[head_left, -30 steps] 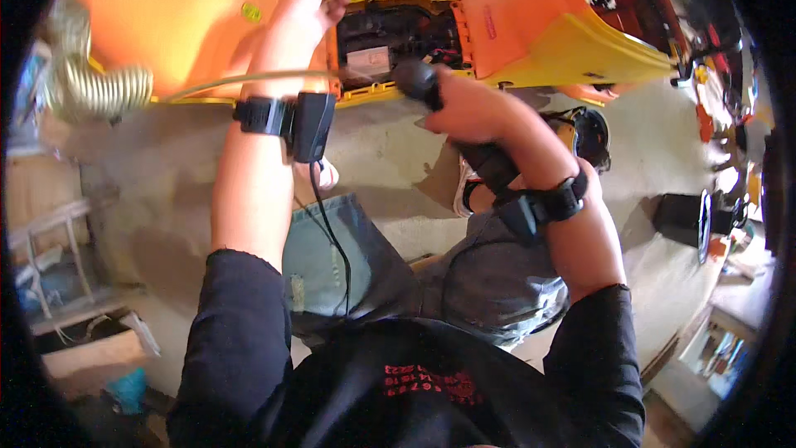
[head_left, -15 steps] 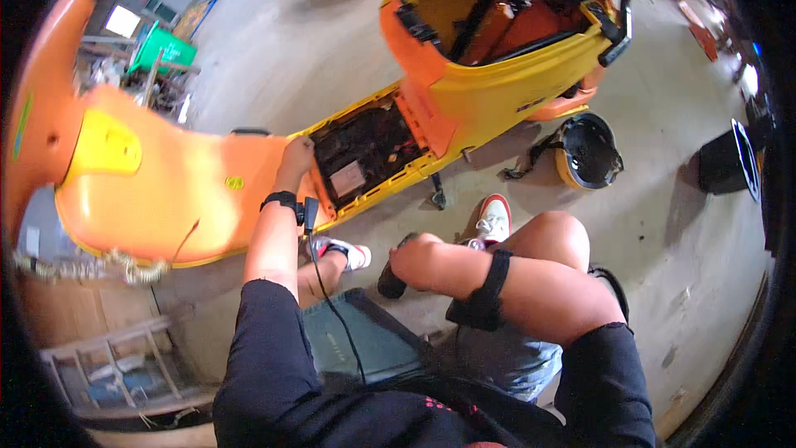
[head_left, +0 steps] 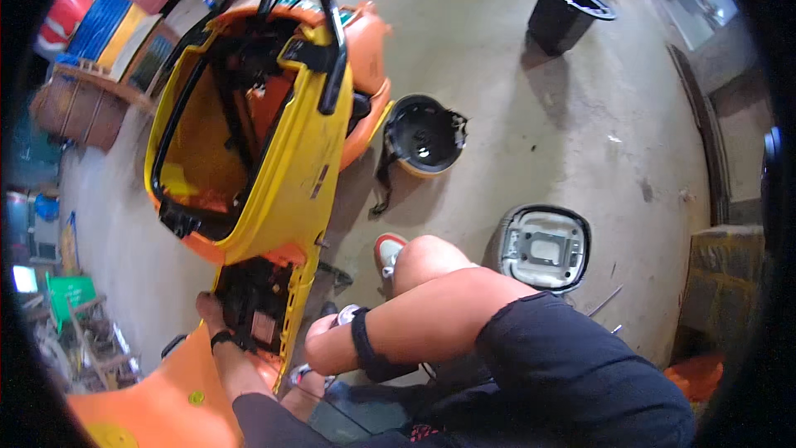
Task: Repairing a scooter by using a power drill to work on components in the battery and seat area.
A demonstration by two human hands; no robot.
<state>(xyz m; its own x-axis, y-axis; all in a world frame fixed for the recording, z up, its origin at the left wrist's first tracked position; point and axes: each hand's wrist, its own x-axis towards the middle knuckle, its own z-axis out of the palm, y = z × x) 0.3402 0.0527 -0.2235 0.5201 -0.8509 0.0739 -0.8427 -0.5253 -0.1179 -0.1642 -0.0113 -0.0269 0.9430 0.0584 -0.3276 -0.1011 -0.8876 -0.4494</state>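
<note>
An orange and yellow scooter (head_left: 274, 199) stands on my left, its floor panel off and an opening (head_left: 264, 294) showing dark parts and a pale square piece. At the left edge of this opening is my left hand (head_left: 210, 309), fingers curled; what they grip is hidden. My right hand (head_left: 319, 337) is closed round a dark handheld tool (head_left: 329, 309), beside the opening's right side. A bright round part shows next to that hand; the tool's exact kind is unclear.
An upturned helmet (head_left: 425, 137) with a hanging strap lies beside the scooter. Right of my knee is a black-rimmed piece with a grey underside (head_left: 545, 247), like an upturned seat. Farther off are a black bin (head_left: 565, 21) and a taped box (head_left: 720, 282).
My view has swung right, so the scooter now sits further left and the upturned seat-like piece has come into view. My left hand stays at the opening's edge; the right still holds the tool.
</note>
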